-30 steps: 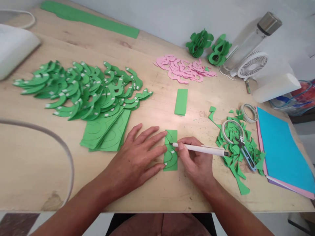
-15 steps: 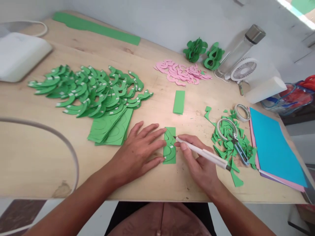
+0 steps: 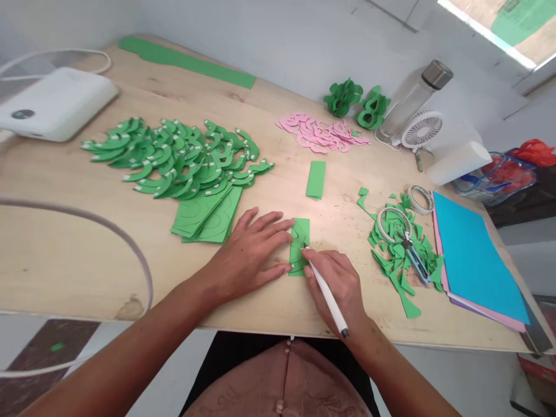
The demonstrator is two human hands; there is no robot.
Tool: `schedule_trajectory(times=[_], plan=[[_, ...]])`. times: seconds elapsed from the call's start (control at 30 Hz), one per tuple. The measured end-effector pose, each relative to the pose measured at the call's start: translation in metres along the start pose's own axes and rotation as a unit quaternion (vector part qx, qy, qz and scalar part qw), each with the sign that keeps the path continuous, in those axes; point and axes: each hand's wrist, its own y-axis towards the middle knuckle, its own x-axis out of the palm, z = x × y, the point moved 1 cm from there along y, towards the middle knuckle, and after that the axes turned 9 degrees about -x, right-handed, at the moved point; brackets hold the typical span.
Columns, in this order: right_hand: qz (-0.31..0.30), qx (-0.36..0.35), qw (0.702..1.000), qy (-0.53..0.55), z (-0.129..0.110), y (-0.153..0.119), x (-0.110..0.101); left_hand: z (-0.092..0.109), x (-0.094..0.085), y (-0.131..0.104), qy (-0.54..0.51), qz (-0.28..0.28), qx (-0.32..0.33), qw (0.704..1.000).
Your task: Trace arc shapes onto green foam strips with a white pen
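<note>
A small green paper strip point(image 3: 299, 230) lies on the table, with curved pen lines and a cut-out piece seemingly laid on it, partly covered by my fingers. My left hand point(image 3: 256, 249) lies flat with its fingers spread, the fingertips on the strip's left edge. In my right hand point(image 3: 336, 281) is a white pen point(image 3: 328, 295), its dark tip at the strip's right side. Green sheets with drawn curves point(image 3: 204, 217) lie left of my left hand, under a heap of curvy green cut-outs point(image 3: 174, 159) bearing small white squares. Another green strip point(image 3: 315, 179) rests farther back.
Green scraps point(image 3: 397, 255) lie to the right, with scissors point(image 3: 414, 255) and a tape roll point(image 3: 420, 200). Beyond are coloured sheets point(image 3: 473, 249). Pink cut-outs point(image 3: 321, 133), a bottle point(image 3: 408, 104) and a small fan point(image 3: 422, 130) stand at the back. A cable point(image 3: 108, 226) arches at left.
My right hand has turned the pen more upright and moved its tip slightly left and down over the strip. My left hand stays pressed there. The whole view has shifted a little.
</note>
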Motion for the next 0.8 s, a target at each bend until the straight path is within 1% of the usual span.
schedule_trajectory(times=[0.2,0.37,0.5,0.57,0.63,0.73,0.8], plan=[[0.015,-0.015,1.000,-0.012,0.001,-0.001,0.002,-0.001,0.002,0.000,-0.005,0.004,-0.001,1.000],[0.005,-0.009,1.000,-0.019,0.001,-0.002,0.003,0.001,-0.001,0.001,-0.001,-0.015,-0.002,1.000],[0.012,-0.006,1.000,-0.007,0.001,-0.001,0.002,0.000,0.000,0.001,-0.006,-0.005,-0.003,1.000],[0.017,0.017,0.999,0.031,0.001,0.001,-0.001,-0.001,0.002,0.000,-0.009,0.005,0.000,1.000],[0.027,0.064,0.992,0.102,0.002,0.003,-0.005,-0.002,0.004,0.000,-0.012,0.012,0.003,1.000],[0.055,0.156,0.967,0.194,0.003,0.008,-0.009,-0.003,0.005,-0.001,-0.015,0.019,0.004,1.000],[0.061,0.194,0.956,0.209,0.002,0.012,-0.008,-0.003,0.005,-0.001,-0.016,0.021,0.003,1.000]])
